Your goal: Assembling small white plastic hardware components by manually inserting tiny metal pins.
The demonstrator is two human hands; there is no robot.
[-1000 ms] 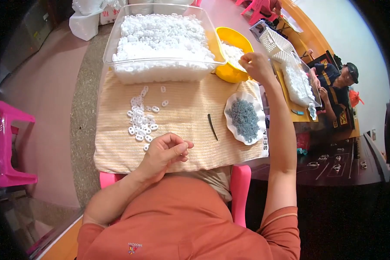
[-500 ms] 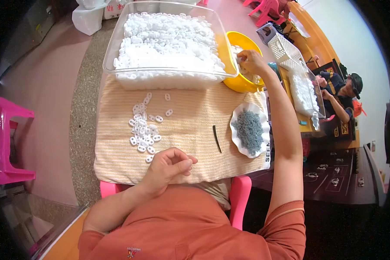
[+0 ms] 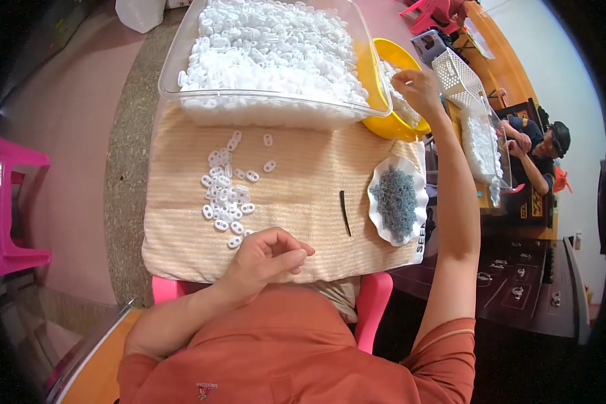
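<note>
My left hand (image 3: 266, 262) is half curled at the near edge of the striped towel, thumb against the bent fingers; whether anything is inside is hidden. Beside it lies a loose pile of small white oval plastic pieces (image 3: 223, 195), each with two holes. My right hand (image 3: 416, 91) is over the yellow bowl (image 3: 387, 128), its fingers bent together, and no held thing shows clearly. More white pieces fill part of that bowl. On the towel's right side sits a white wavy-edged dish (image 3: 417, 209) heaped with small grey-blue bits (image 3: 395, 202). A thin black strip (image 3: 345, 213) lies left of the dish.
A large clear tub (image 3: 276, 108) full of white pieces stands at the towel's far side, against the yellow bowl. At the far right a person (image 3: 535, 151) works by another clear tub (image 3: 481, 148) and a white perforated basket (image 3: 458, 77). A pink stool (image 3: 20, 209) stands left.
The view has shifted slightly, so the tub sits higher and the bowl further right. My right hand's fingers have come up a little from the bowl's contents. My left hand stays curled.
</note>
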